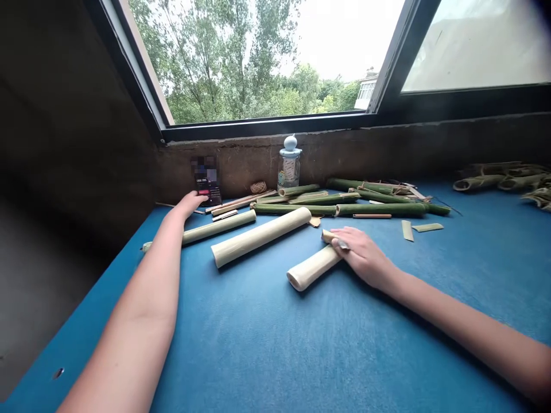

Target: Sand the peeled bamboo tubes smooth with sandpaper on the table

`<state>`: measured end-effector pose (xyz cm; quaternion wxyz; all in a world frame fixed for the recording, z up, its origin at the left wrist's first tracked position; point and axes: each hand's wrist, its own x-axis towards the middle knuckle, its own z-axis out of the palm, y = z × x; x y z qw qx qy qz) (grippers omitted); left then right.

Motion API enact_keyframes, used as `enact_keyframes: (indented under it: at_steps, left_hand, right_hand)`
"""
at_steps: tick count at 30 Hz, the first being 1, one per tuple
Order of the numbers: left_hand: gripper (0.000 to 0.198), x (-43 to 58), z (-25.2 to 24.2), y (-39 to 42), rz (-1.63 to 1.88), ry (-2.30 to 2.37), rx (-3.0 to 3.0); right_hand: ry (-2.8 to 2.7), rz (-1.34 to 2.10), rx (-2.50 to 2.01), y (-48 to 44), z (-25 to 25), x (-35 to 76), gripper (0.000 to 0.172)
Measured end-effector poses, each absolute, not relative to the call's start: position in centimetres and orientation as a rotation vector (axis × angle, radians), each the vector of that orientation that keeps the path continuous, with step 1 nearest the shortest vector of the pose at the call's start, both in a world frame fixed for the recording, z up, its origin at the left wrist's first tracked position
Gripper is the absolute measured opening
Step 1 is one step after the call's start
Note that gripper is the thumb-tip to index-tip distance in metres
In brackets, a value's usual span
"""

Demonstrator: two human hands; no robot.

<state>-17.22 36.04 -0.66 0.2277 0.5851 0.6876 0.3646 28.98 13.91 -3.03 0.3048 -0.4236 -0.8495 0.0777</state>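
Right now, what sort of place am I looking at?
Probably a small indoor craft spot, perhaps at home: pale bamboo tubes and green bamboo stalks lie on a blue tabletop, below a window that looks out on trees.

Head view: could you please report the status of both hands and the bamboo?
Left hand at phone. Right hand over far end of short pale tube, grip unclear. Longer pale tube lying between them.
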Motion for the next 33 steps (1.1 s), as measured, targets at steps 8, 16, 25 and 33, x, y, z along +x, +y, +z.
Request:
enact_keyframes:
  at_steps: [8,16,25,33]
  left_hand:
    - [0.064,-17.3,-0.7,37.5,1.042,2.010,1.453]
    - [0.075,-18.1,-0.6,37.8,0.998,1.889,1.385]
    - [0.076,-17.3,-0.4,36.7,1.024,1.945,1.415]
    - [0.066,-17.4,-0.8,37.1,1.081,1.938,1.424]
  right_hand:
    - [-2.374,0.296,-1.077,11.8,-2.0,27.7,0.045]
    - [-2.405,0.274,-1.005,10.6,-2.3,27.2,0.043]
    - [-2.364,0.338,-1.073,11.9,-2.8,29.3,0.044]
    - [-2.295,0.371,-1.126,11.3,-3.4,32.3,0.045]
